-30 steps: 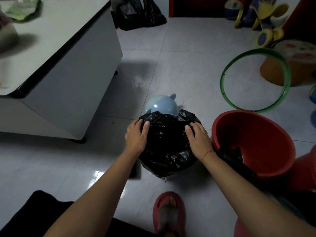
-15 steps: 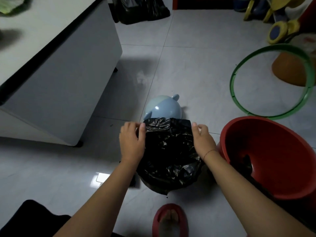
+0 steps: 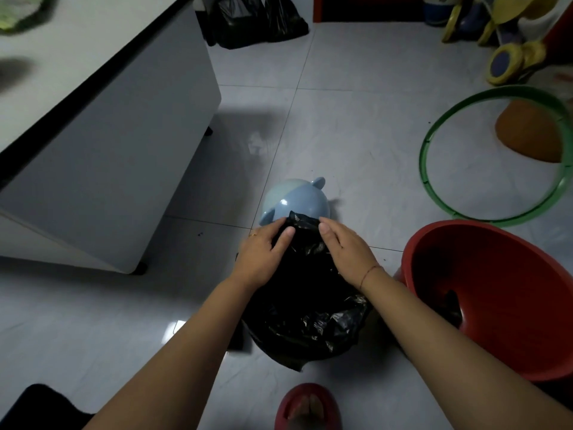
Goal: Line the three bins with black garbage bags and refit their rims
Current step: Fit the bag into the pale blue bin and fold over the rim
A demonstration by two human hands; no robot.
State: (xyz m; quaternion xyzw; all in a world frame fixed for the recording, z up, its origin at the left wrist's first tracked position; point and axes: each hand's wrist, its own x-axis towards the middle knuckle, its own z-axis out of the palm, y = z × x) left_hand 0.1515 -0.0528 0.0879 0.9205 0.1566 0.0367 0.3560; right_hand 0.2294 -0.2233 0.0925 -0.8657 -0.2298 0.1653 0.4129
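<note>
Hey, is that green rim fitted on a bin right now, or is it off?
Off. The green rim lies loose on the floor, with bare tiles showing through its middle.

Items in view: one left hand (image 3: 260, 256), one right hand (image 3: 348, 252), one black garbage bag (image 3: 310, 321), one light-blue eared plastic piece (image 3: 294, 200), one red bin (image 3: 502, 274), one green rim (image 3: 423, 169), one orange round object (image 3: 527, 135), two filled black bags (image 3: 257, 23), one red slipper (image 3: 307, 405), one white table (image 3: 124, 156) and one yellow-and-blue toy (image 3: 511, 60).
</note>
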